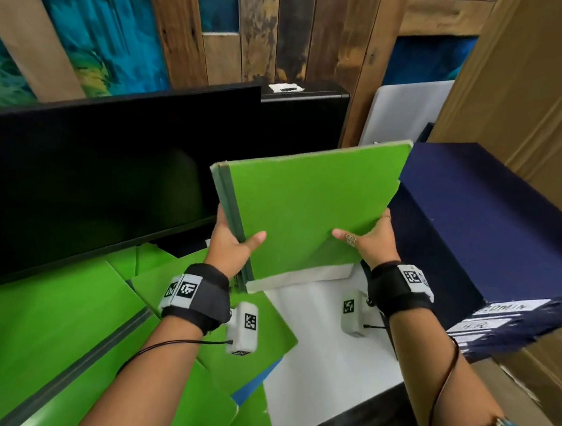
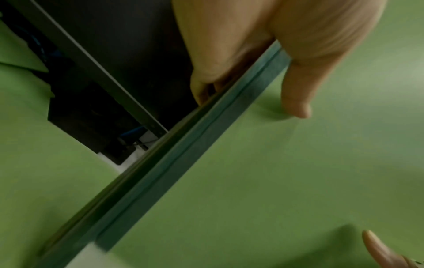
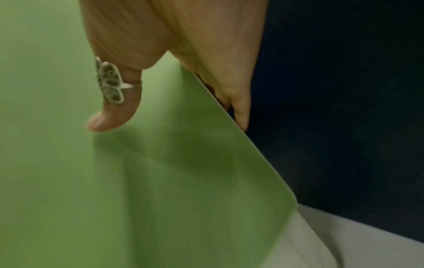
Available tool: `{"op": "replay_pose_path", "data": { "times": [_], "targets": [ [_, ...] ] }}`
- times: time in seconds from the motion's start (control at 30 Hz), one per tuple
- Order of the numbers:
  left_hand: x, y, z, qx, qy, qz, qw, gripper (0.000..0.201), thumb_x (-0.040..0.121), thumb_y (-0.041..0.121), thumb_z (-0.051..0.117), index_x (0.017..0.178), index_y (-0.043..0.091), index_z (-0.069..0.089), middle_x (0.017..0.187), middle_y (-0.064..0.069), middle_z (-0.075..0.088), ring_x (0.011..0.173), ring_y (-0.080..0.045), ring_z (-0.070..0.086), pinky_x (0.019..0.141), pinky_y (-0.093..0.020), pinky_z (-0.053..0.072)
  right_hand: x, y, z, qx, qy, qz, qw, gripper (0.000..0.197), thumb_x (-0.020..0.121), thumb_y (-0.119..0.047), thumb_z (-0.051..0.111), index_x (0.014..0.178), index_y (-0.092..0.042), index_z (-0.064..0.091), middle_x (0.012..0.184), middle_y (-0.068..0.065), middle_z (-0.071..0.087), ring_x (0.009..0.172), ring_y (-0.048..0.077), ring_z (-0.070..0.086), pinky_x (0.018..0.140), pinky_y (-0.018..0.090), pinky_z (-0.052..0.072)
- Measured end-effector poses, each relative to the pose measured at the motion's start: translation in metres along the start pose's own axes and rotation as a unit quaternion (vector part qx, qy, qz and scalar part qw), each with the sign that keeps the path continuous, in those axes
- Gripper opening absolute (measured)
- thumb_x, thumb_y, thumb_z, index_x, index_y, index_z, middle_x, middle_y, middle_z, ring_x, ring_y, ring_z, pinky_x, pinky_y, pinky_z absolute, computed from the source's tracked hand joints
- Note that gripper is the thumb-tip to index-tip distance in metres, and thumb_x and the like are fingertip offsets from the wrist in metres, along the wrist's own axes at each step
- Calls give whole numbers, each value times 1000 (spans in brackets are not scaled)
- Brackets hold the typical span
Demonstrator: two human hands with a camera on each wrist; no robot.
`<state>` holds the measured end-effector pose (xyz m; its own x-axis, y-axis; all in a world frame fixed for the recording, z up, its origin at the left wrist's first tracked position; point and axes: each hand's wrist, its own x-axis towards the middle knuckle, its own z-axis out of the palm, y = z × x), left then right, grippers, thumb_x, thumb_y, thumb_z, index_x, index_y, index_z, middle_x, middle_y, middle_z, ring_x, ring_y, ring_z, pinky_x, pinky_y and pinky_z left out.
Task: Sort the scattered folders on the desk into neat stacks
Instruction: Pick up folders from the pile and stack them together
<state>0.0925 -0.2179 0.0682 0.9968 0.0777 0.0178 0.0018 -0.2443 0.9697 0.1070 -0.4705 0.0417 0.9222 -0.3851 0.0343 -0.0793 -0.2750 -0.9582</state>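
Note:
A green folder [image 1: 307, 211] with a dark green spine is held tilted above the desk, its lower end near the white desk top. My left hand [image 1: 233, 242] grips its spine edge, thumb on the cover and fingers behind; the left wrist view shows the folder's spine [image 2: 206, 145] and that hand [image 2: 263, 54]. My right hand [image 1: 369, 237] grips the opposite edge, its ringed thumb on the cover; the right wrist view shows the folder's cover [image 3: 114, 181] pinched by that hand [image 3: 183, 54]. Several more green folders [image 1: 42, 321] lie scattered on the desk at lower left.
A black monitor [image 1: 89, 169] stands behind the scattered folders, to my left. A stack of dark blue folders [image 1: 485, 230] with white labels sits at the right, beside large cardboard boxes [image 1: 539, 82]. The white desk top [image 1: 324, 359] shows between the two piles.

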Motion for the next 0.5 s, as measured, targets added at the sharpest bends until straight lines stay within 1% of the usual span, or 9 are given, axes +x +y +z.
{"op": "replay_pose_path", "data": {
  "times": [0.03,0.07,0.13,0.2,0.27,0.33,0.37,0.4,0.5],
  "targets": [
    [-3,3,-3,12,-5,13,1000,85,76,4,73,142,6,18,132,2,37,128,-15,37,107,-22,26,-2,3,-1,11,-18,7,1000,100,54,-10,89,133,-8,28,132,11,47,125,24,46,110,40,37],
    [-4,4,-4,24,-8,25,999,89,74,3,75,141,9,16,131,0,36,128,-16,36,109,-22,25,-3,5,-1,19,-34,15,999,99,57,-4,87,134,-8,25,134,11,45,126,24,44,110,42,36],
    [-7,10,-3,57,-13,26,998,94,74,3,74,143,10,11,141,-9,35,136,-22,31,107,-20,21,-3,5,-5,18,-62,24,998,92,66,5,79,137,-7,20,134,10,44,126,22,43,112,44,34],
    [-8,15,-3,99,-19,6,995,93,78,5,71,146,7,7,149,-13,29,139,-25,27,109,-24,23,-2,5,-7,-3,-76,22,997,80,76,8,69,138,-6,19,132,8,44,125,21,43,113,44,32],
    [-6,14,-7,149,-55,-7,987,88,82,6,68,145,6,7,143,-16,37,136,-30,34,107,-30,30,-1,6,-8,-31,-83,22,996,70,84,5,62,138,-6,20,135,11,43,129,23,41,114,38,30],
    [-4,11,-11,203,-93,-13,975,79,84,4,64,143,6,10,133,-18,47,128,-33,43,100,-30,36,1,10,-3,-48,-83,33,995,65,88,2,57,139,-6,18,139,12,41,133,25,38,114,38,28],
    [-3,10,-12,221,-92,-20,971,75,86,4,61,142,5,12,130,-19,49,126,-34,45,99,-32,38,1,13,2,-53,-77,39,995,66,89,0,56,141,-8,16,140,12,40,134,27,35,115,39,27],
    [-2,8,-11,230,-72,-25,970,69,87,3,59,141,5,16,128,-21,51,123,-34,47,99,-35,39,2,15,7,-55,-56,40,996,68,89,0,57,142,-9,15,141,13,40,136,28,33,116,40,26],
    [5,3,-8,235,-4,-13,972,52,86,2,60,130,3,32,118,-22,59,113,-36,55,93,-38,45,4,12,19,-69,32,15,997,73,84,5,59,144,-11,19,140,15,42,133,34,36,113,40,26]
  ]
}}
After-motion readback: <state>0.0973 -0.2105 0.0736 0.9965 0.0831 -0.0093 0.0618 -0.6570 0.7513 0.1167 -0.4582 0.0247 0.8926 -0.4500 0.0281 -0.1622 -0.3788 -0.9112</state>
